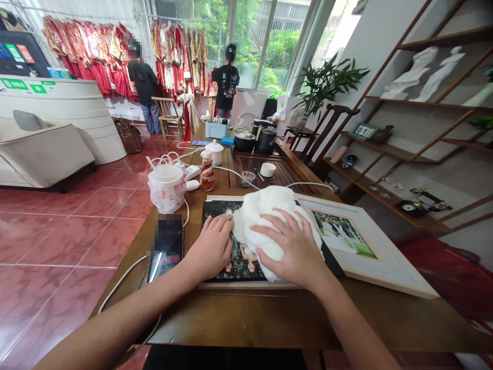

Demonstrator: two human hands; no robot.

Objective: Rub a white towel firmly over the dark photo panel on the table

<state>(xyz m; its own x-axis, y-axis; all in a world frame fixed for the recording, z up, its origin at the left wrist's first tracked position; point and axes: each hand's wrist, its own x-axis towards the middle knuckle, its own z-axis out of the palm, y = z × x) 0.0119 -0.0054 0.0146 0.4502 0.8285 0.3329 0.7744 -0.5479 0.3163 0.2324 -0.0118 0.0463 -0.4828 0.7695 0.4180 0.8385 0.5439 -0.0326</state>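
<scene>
The person's left hand (210, 245) lay flat on a dark-backgrounded photo panel (239, 268), its fingers (219, 224) extended and unclenched, just beside a bunched white cloth (275, 226). The right hand (290, 249) rested on top of that cloth, its fingers spread and pressing down, not gripping it. The panel lay flat on the wooden tabletop (246, 313) directly before the person, its long axis seeming to run crosswise, from left to right. Its right side was hidden beneath the cloth.

Just to the right, a white-matted picture frame (370, 252) holding an outdoor couple's photo sat at a slant, its lower edge running down towards the right. A smartphone (166, 246) lay left of the panel, charging cable trailing off. Further along stood a plastic-wrapped tub (166, 187), a brown-labelled bottle (207, 174), a white lidded jar (214, 151) and a black kettle (266, 140).

Beyond, two people (144, 85) (226, 82) stood by racks of red embroidered garments (90, 61). Polished red floor tiles (77, 241) spread to the left, and wooden shelves (389, 141) with white figurines climbed the right wall.
</scene>
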